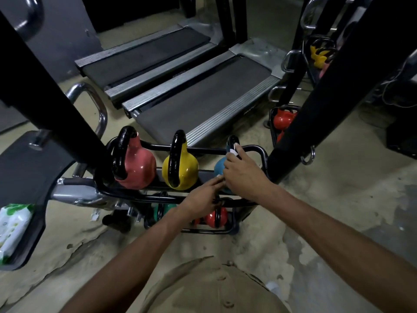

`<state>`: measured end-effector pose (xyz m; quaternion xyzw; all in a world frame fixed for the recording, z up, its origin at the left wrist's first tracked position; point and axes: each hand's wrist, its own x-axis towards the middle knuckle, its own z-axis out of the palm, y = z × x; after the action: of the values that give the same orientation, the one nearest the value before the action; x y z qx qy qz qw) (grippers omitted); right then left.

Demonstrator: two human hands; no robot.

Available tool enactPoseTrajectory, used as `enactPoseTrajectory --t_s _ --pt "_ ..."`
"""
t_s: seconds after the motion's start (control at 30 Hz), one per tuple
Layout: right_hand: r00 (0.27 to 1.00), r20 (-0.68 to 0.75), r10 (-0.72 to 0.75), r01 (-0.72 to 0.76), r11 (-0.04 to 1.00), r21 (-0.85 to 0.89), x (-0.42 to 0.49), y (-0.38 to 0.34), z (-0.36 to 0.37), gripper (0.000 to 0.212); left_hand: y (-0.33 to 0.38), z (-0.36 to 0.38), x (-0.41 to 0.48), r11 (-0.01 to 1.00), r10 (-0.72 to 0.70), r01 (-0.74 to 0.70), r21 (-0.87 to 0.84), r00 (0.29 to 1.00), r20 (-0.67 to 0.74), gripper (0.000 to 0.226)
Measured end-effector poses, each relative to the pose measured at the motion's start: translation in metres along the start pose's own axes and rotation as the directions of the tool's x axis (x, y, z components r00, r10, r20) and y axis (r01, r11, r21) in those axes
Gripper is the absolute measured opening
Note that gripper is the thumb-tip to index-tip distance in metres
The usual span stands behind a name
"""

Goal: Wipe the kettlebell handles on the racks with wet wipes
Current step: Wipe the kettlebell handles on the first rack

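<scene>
**Gloss, chrome and rough concrete**

The pink kettlebell (138, 166), yellow kettlebell (186, 169) and blue kettlebell (218, 168) have smooth, glossy coats; their handles (174, 158) are shiny black. The rack (158, 146) is black-painted metal tube. A chrome bar (101, 114) gleams; the bench (24, 168) is matt black. The treadmill belts (203, 98) look matt, their side rails (230, 114) ribbed metal. The wipes pack (12, 231) is glossy plastic, the wet wipe (233, 152) soft white, the floor (327, 199) rough, patchy concrete

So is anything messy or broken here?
Nothing looks broken. The kettlebells stand upright on the rack, and the right hand holds its wipe on the blue one's handle. One small white scrap lies on the floor by the rack's foot, maybe a dropped bit of wipe. The floor is patchy.
</scene>
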<state>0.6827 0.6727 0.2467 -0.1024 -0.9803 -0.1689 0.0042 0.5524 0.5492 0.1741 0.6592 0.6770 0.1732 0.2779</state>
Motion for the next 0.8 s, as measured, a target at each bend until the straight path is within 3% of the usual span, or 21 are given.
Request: enactPoseTrajectory --t_s 0.1,0.17,0.3,0.37,0.43,0.47,0.5,0.57,0.7,0.8 --pt "0.990 -0.131 -0.060 0.061 0.998 0.004 -0.009 0.001 -0.003 0.015 0.002 0.002 0.000 1.000 -0.025 0.025 0.005 1.000 -0.012 0.077" --pt "0.977 -0.210 -0.020 0.038 0.996 0.082 -0.019 -0.003 0.000 0.010 0.004 0.004 -0.002 0.999 -0.042 0.041 -0.028 0.999 -0.030 0.077" --pt "0.902 -0.313 0.298 -0.181 0.918 0.354 -0.033 -0.019 0.003 0.006 0.006 0.003 -0.005 0.995 -0.067 0.064 -0.071 0.997 -0.049 0.076" --pt "0.772 -0.235 0.590 -0.350 0.705 0.617 -0.035 -0.032 0.002 0.007 0.005 0.003 -0.004 0.995 -0.064 0.060 -0.083 0.997 -0.040 0.077" --pt "0.533 -0.012 0.846 -0.417 0.276 0.866 -0.036 -0.041 -0.003 0.008 0.003 0.002 -0.003 0.993 -0.061 0.058 -0.100 0.998 -0.026 0.078" --pt "0.429 0.156 0.890 -0.396 0.030 0.918 -0.034 -0.043 -0.003 0.011 0.004 0.002 -0.002 0.993 -0.061 0.059 -0.105 0.998 -0.021 0.078" --pt "0.370 0.324 0.871 -0.362 -0.186 0.913 -0.032 -0.042 -0.002 0.016 0.005 0.002 -0.002 0.992 -0.066 0.063 -0.107 0.998 -0.018 0.077" --pt "0.373 0.534 0.759 -0.292 -0.451 0.844 -0.026 -0.035 0.005 0.024 0.007 0.001 -0.001 0.993 -0.081 0.078 -0.092 0.997 -0.020 0.073" --pt "0.444 0.676 0.588 -0.234 -0.652 0.721 -0.015 -0.019 0.006 0.032 0.011 0.001 -0.002 0.992 -0.047 0.039 -0.117 0.997 -0.061 0.060" --pt "0.413 0.643 0.645 -0.217 -0.616 0.757 -0.017 -0.025 0.006 0.028 0.009 0.005 -0.002 0.991 -0.057 0.046 -0.126 0.995 -0.087 0.056"
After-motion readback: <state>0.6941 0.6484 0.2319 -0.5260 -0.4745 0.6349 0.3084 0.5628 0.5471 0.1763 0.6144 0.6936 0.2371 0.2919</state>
